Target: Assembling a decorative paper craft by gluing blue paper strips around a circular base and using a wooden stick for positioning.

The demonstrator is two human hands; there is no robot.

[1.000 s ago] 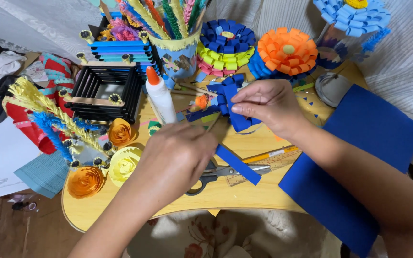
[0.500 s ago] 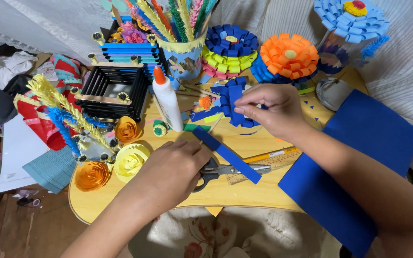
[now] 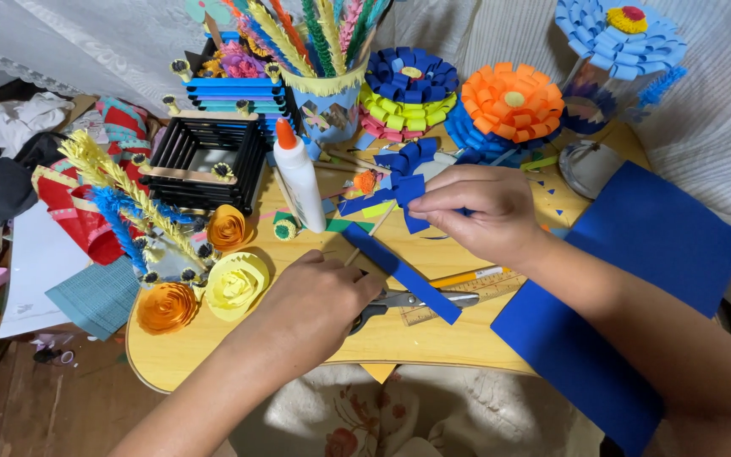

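Observation:
My right hand [image 3: 477, 210] pinches a half-made blue paper flower [image 3: 401, 176] of folded petals, held just above the small wooden table [image 3: 315, 351]. My left hand [image 3: 319, 300] lies over the handles of a pair of scissors [image 3: 416, 300] on the table, fingers curled on them. A loose blue paper strip [image 3: 403, 272] crosses the scissor blades, and a thin wooden stick [image 3: 370, 234] lies beside it. A white glue bottle [image 3: 299, 176] with an orange cap stands just left of the flower.
A blue paper sheet [image 3: 628, 288] hangs over the table's right edge. Behind stand finished blue-yellow-pink [image 3: 406, 93], orange [image 3: 511, 101] and light blue [image 3: 621, 38] paper flowers, a cup of paper stems [image 3: 325, 93], a black stick box [image 3: 205, 161]. Rolled yellow [image 3: 235, 283] and orange roses [image 3: 166, 308], a ruler [image 3: 484, 286].
My left hand slid back and down onto the scissors' handles. The blue strip now lies uncovered across the blades. My right hand keeps hold of the blue flower.

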